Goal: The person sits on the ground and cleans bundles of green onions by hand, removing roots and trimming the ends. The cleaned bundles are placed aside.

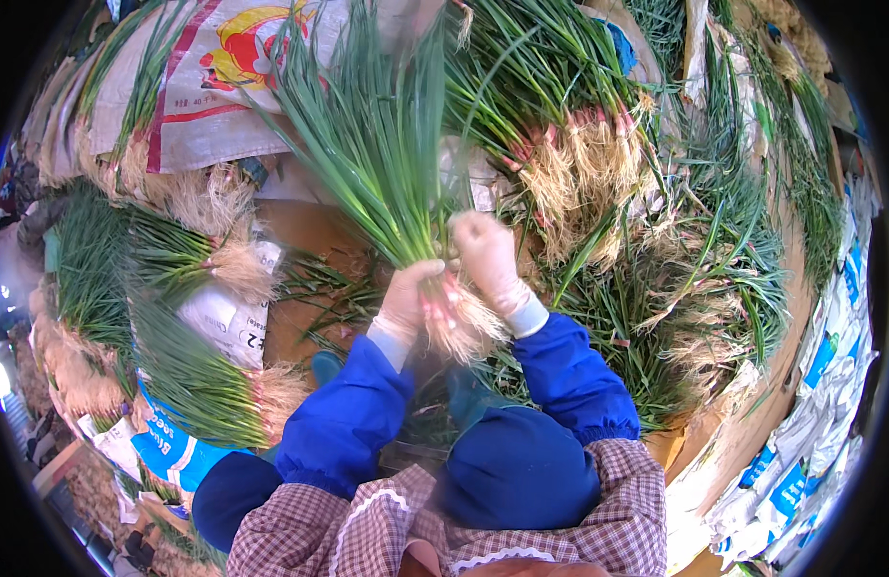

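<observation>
Before me is a bunch of green onions (387,166), its long leaves pointing away and its pale roots hanging toward my knees. My left hand (406,296), in a thin pale glove, is closed around the lower stems, just above the reddish bulbs. My right hand (485,260), gloved too, is curled at the right side of the same bunch, its fingertips close to the stems; whether it grips a strand cannot be told. Behind it on the right lies a large pile of green onions (574,137) with roots toward me.
Bundled onions (213,397) lie at left, near a white printed sack (224,317). A woven sack (221,94) covers more at upper left. Loose leaves and rooty onions (711,310) are heaped at right. White and blue plastic bags (791,461) line the far right edge.
</observation>
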Action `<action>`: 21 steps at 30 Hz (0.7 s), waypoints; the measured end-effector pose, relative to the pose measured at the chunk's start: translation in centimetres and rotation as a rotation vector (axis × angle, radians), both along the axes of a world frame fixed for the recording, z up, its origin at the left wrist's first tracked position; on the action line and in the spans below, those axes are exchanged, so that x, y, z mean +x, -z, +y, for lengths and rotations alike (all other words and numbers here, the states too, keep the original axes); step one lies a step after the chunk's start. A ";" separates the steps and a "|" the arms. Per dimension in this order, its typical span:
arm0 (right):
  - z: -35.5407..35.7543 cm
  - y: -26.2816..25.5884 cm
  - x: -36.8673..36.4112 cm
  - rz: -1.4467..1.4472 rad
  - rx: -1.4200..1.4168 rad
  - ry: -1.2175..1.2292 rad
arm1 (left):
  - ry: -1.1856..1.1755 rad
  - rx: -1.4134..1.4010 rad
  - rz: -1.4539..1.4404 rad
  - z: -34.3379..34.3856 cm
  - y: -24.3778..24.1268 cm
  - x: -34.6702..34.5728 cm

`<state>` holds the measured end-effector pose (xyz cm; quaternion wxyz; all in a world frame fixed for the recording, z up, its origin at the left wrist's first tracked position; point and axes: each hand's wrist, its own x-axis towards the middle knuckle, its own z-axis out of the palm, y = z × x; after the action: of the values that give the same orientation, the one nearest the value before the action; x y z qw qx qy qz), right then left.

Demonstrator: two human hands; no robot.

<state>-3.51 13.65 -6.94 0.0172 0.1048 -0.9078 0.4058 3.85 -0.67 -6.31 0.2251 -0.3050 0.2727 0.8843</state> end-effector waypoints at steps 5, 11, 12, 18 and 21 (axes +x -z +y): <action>5.0 1.6 -11.9 0.058 0.599 0.324 | -0.062 0.070 0.051 0.6 -2.3 2.5; 5.5 -3.3 -9.1 0.204 0.223 0.107 | -0.199 0.441 0.320 -2.7 -6.0 1.1; 4.8 -4.1 -7.3 -0.047 0.005 0.169 | -0.170 0.463 0.282 -3.4 -5.0 0.7; -0.3 -6.3 4.3 -0.432 0.028 -0.122 | -0.045 0.175 0.129 -2.1 1.5 1.2; 1.0 -4.0 6.4 -0.730 -0.018 -0.335 | -0.025 0.305 0.120 -2.4 3.2 2.8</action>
<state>2.87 14.63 -2.98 -0.3717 0.1002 -0.8211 0.4213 6.65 -3.09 -9.52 0.2412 -0.2173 0.1445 0.9347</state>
